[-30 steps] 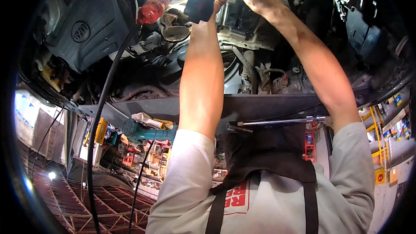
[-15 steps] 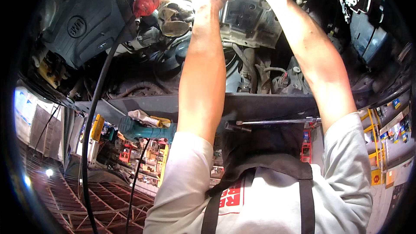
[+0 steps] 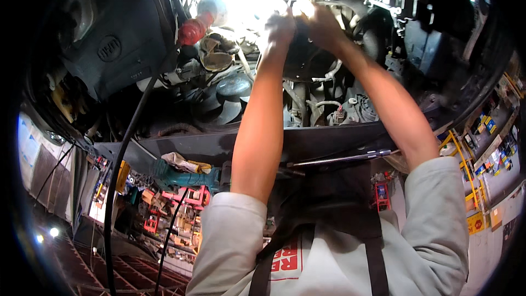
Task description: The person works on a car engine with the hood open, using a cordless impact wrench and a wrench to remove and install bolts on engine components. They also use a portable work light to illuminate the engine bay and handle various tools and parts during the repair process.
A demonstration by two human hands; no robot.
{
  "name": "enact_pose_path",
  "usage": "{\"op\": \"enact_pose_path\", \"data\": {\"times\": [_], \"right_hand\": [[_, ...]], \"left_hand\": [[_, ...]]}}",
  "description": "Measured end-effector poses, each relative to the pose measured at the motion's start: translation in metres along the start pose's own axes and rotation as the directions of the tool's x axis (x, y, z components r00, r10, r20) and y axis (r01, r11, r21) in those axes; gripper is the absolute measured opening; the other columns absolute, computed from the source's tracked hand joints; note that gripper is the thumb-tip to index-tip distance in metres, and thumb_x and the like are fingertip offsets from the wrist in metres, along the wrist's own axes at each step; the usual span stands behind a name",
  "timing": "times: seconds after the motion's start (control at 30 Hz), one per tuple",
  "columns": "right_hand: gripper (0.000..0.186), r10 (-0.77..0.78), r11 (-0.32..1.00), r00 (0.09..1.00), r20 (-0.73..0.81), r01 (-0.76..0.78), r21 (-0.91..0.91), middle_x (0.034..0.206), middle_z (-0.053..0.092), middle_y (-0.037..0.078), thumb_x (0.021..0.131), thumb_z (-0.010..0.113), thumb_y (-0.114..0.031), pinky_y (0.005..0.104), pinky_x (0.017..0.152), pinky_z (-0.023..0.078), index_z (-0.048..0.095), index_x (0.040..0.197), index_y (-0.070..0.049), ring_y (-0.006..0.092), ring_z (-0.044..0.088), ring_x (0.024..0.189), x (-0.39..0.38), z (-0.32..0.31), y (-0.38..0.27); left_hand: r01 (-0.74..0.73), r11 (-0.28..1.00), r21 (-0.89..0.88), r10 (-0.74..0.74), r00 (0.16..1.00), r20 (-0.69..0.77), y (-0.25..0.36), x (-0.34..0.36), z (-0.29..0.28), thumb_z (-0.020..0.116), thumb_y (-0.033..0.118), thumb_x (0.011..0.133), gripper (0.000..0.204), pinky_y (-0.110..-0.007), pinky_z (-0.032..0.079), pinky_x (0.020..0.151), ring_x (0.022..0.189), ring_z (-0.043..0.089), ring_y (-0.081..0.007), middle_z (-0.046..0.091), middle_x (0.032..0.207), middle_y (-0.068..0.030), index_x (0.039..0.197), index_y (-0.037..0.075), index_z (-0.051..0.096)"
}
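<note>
Near the left hand [image 3: 279, 28], a red-handled lamp [image 3: 193, 30] blots out detail.

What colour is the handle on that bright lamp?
The lamp handle is red, best seen in the head view.

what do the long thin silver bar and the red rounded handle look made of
Long thin silver bar: apparently polished metal, perhaps chromed; it reflects brightly.
Red rounded handle: probably plastic, fairly glossy, given its even red colour and pale highlights; rubber is possible.
</note>
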State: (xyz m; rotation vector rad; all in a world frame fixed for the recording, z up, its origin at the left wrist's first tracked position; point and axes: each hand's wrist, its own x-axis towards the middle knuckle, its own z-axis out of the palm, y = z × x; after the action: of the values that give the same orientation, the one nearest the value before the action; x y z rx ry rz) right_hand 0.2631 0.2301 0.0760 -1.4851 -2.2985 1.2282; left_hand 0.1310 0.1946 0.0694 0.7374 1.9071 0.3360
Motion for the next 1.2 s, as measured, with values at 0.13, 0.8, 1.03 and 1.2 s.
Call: {"op": "enact_pose_path", "data": {"times": [0.13, 0.8, 1.03, 1.2], "right_hand": [[0.037, -0.102, 0.905, 0.966, 0.239, -0.01, 0.425, 0.087, 0.064, 0.019, 0.083, 0.045, -0.026, 0.041, 0.073, 0.05, 0.058, 0.105, 0.001, 0.0316, 0.061, 0.075, -0.024, -0.044, 0.001], [0.017, 0.063, 0.995, 0.99, -0.124, -0.072, -0.064, 0.086, 0.061, 0.018, 0.087, 0.05, -0.02, 0.0475, 0.068, 0.046, 0.054, 0.089, -0.004, 0.0388, 0.058, 0.08, -0.023, -0.079, -0.036], [0.025, 0.12, 0.993, 0.971, -0.207, -0.116, 0.03, 0.086, 0.059, 0.02, 0.07, 0.057, -0.002, 0.0455, 0.069, 0.046, 0.054, 0.095, -0.001, 0.0405, 0.057, 0.084, -0.06, -0.115, -0.092], [0.025, 0.096, 0.916, 0.792, -0.603, 0.166, 0.365, 0.09, 0.064, 0.015, 0.075, 0.06, 0.003, 0.03, 0.075, 0.047, 0.06, 0.1, 0.0, 0.0188, 0.064, 0.085, -0.12, -0.16, -0.133]], "left_hand": [[-0.004, 0.995, 0.097, 0.003, 1.0, 0.013, 0.051, -0.082, -0.024, 0.052, 0.031, 0.087, 0.037, -0.043, 0.05, 0.076, 0.089, 0.061, -0.0407, 0.061, 0.096, -0.0295, 0.095, -0.005, 0.061], [-0.504, 0.859, -0.09, 0.5, 0.864, -0.067, 0.083, -0.073, -0.056, 0.046, 0.038, 0.092, 0.04, -0.025, 0.042, 0.055, 0.061, 0.055, -0.0106, 0.059, 0.069, -0.0062, 0.094, 0.001, 0.062], [-0.354, 0.924, -0.145, 0.349, 0.935, -0.058, 0.079, -0.194, -0.122, 0.049, 0.023, 0.093, 0.028, -0.025, 0.04, 0.057, 0.061, 0.049, -0.0085, 0.056, 0.065, -0.0048, 0.087, -0.002, 0.06], [-0.356, 0.89, -0.285, 0.33, 0.934, -0.137, 0.081, -0.289, -0.13, 0.05, 0.019, 0.093, 0.023, -0.022, 0.035, 0.054, 0.058, 0.044, -0.0061, 0.053, 0.065, -0.0008, 0.081, 0.0, 0.056]]}}
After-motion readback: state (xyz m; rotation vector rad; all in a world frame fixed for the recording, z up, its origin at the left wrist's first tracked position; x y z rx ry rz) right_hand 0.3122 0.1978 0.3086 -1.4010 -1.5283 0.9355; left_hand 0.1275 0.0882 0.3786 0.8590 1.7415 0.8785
